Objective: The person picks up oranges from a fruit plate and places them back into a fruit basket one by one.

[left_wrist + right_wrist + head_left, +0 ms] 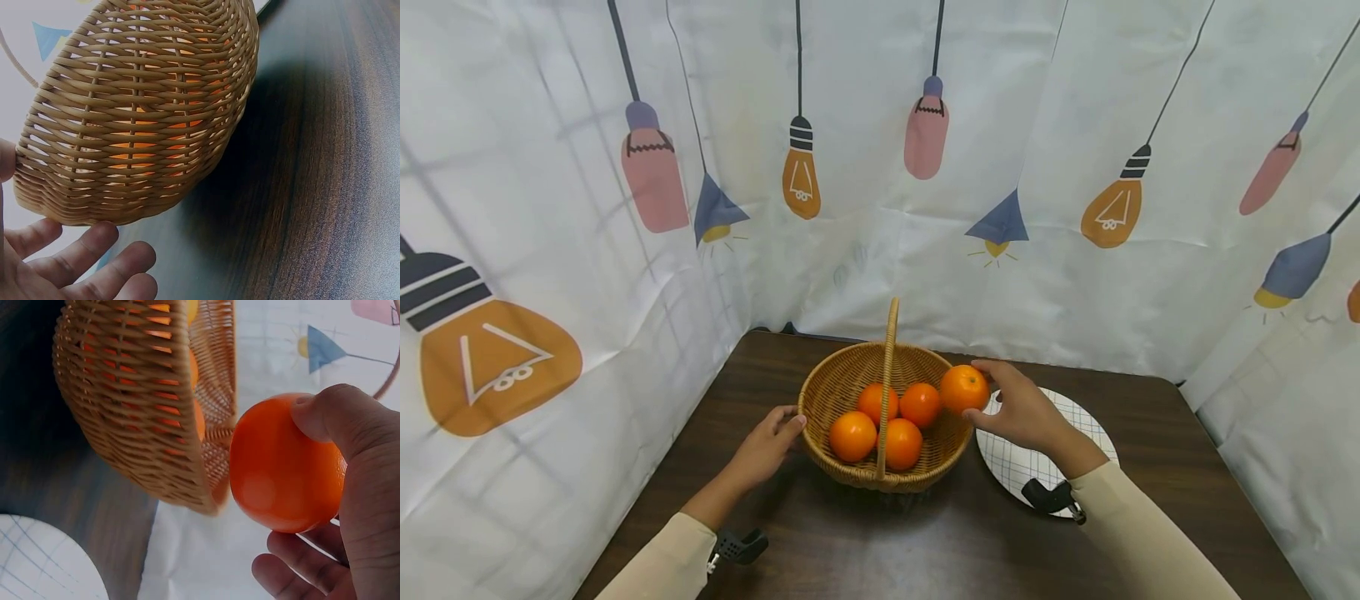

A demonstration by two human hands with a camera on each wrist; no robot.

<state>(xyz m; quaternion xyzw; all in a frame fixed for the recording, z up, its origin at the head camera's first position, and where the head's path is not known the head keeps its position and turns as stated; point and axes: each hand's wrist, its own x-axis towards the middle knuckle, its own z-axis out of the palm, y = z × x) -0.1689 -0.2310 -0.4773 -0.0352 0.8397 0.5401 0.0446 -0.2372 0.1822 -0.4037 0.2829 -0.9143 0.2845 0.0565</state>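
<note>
A wicker basket (pixel 842 477) with a tall arched handle stands on the table and holds several oranges (pixel 853 437). My left hand (pixel 772 446) grips its left rim, thumb at the edge and fingers against the outer weave. In the left wrist view the basket's side (pixel 131 119) fills much of the picture, and orange shows through the gaps. My right hand (pixel 1026 412) holds another orange (pixel 965 388) between thumb and fingers, at the basket's right rim. In the right wrist view this orange (pixel 284 469) sits just beside the rim, outside the weave.
A round white plate (pixel 1078 414) with a grid of thin lines lies right of the basket, partly under my right forearm. The dark wooden table (pixel 880 550) meets a white curtain (pixel 865 267) printed with lamps and bulbs at the back and sides.
</note>
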